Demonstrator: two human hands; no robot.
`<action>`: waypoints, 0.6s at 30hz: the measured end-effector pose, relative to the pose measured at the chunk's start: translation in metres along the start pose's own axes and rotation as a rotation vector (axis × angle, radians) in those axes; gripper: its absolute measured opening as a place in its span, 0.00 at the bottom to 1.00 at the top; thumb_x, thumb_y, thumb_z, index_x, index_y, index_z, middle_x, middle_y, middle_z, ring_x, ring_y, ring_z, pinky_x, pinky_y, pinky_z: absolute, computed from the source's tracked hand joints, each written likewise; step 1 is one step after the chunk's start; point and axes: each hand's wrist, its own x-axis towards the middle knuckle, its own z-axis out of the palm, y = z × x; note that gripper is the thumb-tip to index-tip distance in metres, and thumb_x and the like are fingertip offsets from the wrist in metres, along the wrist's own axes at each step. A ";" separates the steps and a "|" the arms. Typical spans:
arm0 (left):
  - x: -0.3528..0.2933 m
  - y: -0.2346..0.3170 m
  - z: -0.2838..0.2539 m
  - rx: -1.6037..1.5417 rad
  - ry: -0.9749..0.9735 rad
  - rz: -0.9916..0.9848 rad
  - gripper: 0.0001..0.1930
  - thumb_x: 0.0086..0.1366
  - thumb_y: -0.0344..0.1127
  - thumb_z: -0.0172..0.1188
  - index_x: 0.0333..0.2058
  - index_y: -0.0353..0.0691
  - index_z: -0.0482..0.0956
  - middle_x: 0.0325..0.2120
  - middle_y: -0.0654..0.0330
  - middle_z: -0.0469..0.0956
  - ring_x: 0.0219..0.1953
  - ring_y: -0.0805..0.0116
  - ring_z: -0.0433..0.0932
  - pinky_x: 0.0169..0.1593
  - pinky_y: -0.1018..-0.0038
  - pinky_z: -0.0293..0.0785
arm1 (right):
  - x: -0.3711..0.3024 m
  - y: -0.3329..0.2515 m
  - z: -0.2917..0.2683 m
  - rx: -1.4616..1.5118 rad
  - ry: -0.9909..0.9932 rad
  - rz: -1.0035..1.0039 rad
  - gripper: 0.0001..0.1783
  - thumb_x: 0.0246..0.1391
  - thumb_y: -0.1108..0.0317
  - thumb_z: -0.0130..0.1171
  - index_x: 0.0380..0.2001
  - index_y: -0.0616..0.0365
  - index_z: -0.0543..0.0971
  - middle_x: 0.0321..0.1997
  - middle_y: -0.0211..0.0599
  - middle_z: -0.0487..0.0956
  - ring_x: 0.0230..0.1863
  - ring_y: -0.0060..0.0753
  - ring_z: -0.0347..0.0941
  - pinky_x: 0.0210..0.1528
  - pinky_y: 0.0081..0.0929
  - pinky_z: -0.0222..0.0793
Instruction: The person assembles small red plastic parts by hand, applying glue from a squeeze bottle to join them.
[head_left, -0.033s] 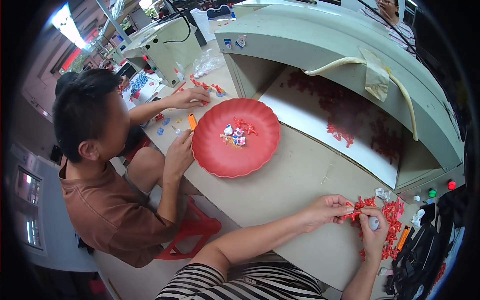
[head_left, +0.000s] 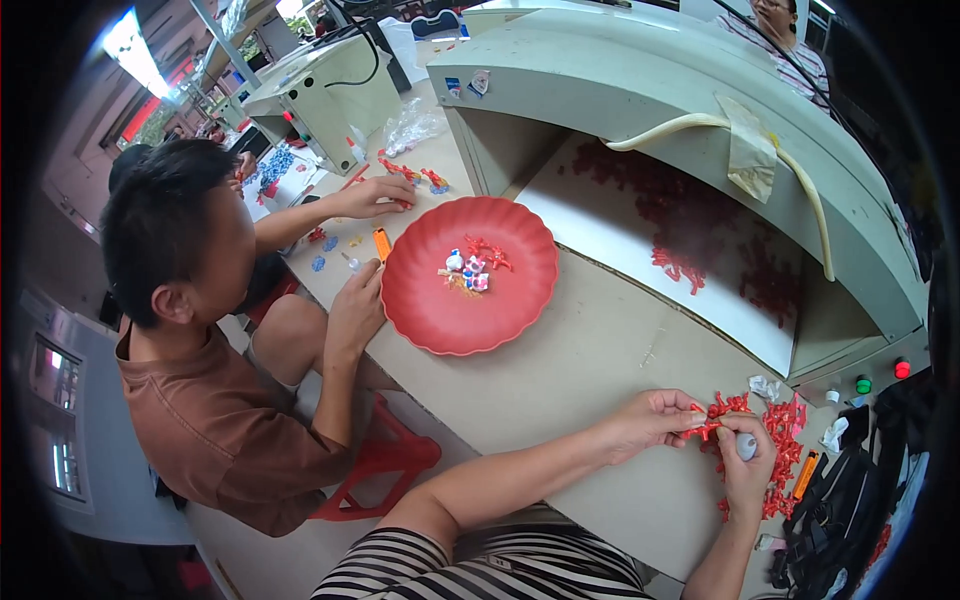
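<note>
At the right end of the table, my left hand (head_left: pixel 652 420) pinches a small red plastic piece (head_left: pixel 701 430) between thumb and fingertips. My right hand (head_left: pixel 750 478) is closed round a small whitish squeeze bottle (head_left: pixel 746 447), its fingertips meeting the red piece. The bottle's tip is hidden by the fingers. Under and beyond my right hand lies a pile of similar red plastic pieces (head_left: pixel 782 420). An orange-handled tool (head_left: pixel 806 475), perhaps a cutter, lies beside the pile.
A scalloped red tray (head_left: pixel 520 320) holds several small coloured pieces. Behind it stands a pale machine (head_left: pixel 640 75) with red pieces (head_left: pixel 680 268) inside its opening. To the left sits a co-worker (head_left: pixel 230 420), hands by the tray. A black bag (head_left: pixel 850 510) lies far right.
The view has shifted very slightly. Both my hands keep their hold on the red piece and the bottle.
</note>
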 end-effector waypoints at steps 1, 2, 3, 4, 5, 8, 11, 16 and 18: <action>0.000 0.001 0.000 0.009 0.010 0.001 0.08 0.60 0.36 0.55 0.36 0.41 0.72 0.31 0.66 0.75 0.32 0.81 0.72 0.37 0.82 0.70 | 0.001 0.000 0.000 0.008 -0.007 0.010 0.04 0.46 0.79 0.56 0.28 0.64 0.74 0.32 0.35 0.74 0.35 0.24 0.69 0.39 0.20 0.64; 0.000 0.001 0.001 0.017 0.013 -0.002 0.08 0.60 0.36 0.55 0.37 0.40 0.72 0.31 0.65 0.75 0.32 0.80 0.72 0.37 0.82 0.70 | 0.000 0.000 -0.001 0.011 -0.007 0.022 0.04 0.46 0.79 0.56 0.28 0.64 0.74 0.32 0.35 0.74 0.35 0.24 0.69 0.39 0.20 0.64; 0.000 0.001 0.002 0.019 0.001 -0.004 0.08 0.60 0.36 0.55 0.37 0.40 0.72 0.31 0.65 0.75 0.32 0.80 0.72 0.37 0.82 0.70 | 0.001 0.000 -0.001 0.004 0.002 0.021 0.04 0.46 0.79 0.56 0.28 0.64 0.74 0.32 0.35 0.74 0.35 0.24 0.69 0.39 0.20 0.64; 0.000 0.001 0.003 0.023 0.013 -0.001 0.09 0.60 0.36 0.55 0.37 0.40 0.72 0.31 0.65 0.75 0.32 0.80 0.71 0.38 0.82 0.70 | 0.001 -0.001 0.000 -0.004 0.018 -0.035 0.04 0.45 0.80 0.56 0.28 0.64 0.74 0.31 0.36 0.75 0.33 0.24 0.70 0.37 0.19 0.65; 0.000 0.001 0.005 0.027 0.013 -0.002 0.10 0.60 0.36 0.55 0.38 0.39 0.72 0.32 0.64 0.75 0.32 0.79 0.71 0.38 0.81 0.69 | 0.001 -0.001 -0.001 -0.021 0.044 -0.091 0.05 0.44 0.81 0.56 0.28 0.64 0.75 0.30 0.37 0.75 0.31 0.25 0.71 0.34 0.19 0.66; 0.001 -0.001 0.005 0.075 0.055 -0.026 0.11 0.59 0.37 0.56 0.39 0.39 0.72 0.30 0.67 0.73 0.30 0.80 0.70 0.37 0.82 0.69 | -0.002 -0.004 0.000 0.035 0.035 -0.006 0.05 0.44 0.80 0.57 0.28 0.64 0.76 0.30 0.35 0.76 0.30 0.23 0.71 0.33 0.19 0.67; -0.006 -0.002 0.002 0.088 0.034 -0.049 0.11 0.60 0.36 0.56 0.39 0.39 0.72 0.31 0.66 0.74 0.31 0.80 0.70 0.38 0.81 0.69 | -0.002 0.010 0.000 -0.044 0.051 -0.082 0.06 0.43 0.80 0.58 0.28 0.62 0.77 0.29 0.36 0.77 0.30 0.25 0.72 0.34 0.19 0.68; -0.008 -0.002 0.000 0.015 0.043 -0.020 0.09 0.60 0.33 0.54 0.38 0.39 0.73 0.33 0.65 0.74 0.34 0.80 0.71 0.39 0.80 0.69 | -0.003 0.005 0.000 0.012 -0.007 -0.082 0.07 0.42 0.79 0.59 0.28 0.61 0.77 0.30 0.36 0.77 0.33 0.27 0.73 0.37 0.21 0.68; -0.006 -0.001 0.001 0.029 0.052 -0.027 0.09 0.60 0.33 0.54 0.38 0.39 0.73 0.33 0.65 0.75 0.33 0.80 0.71 0.38 0.80 0.69 | -0.002 0.008 -0.001 0.017 -0.003 -0.084 0.07 0.42 0.78 0.60 0.29 0.61 0.77 0.30 0.36 0.77 0.33 0.27 0.73 0.37 0.21 0.68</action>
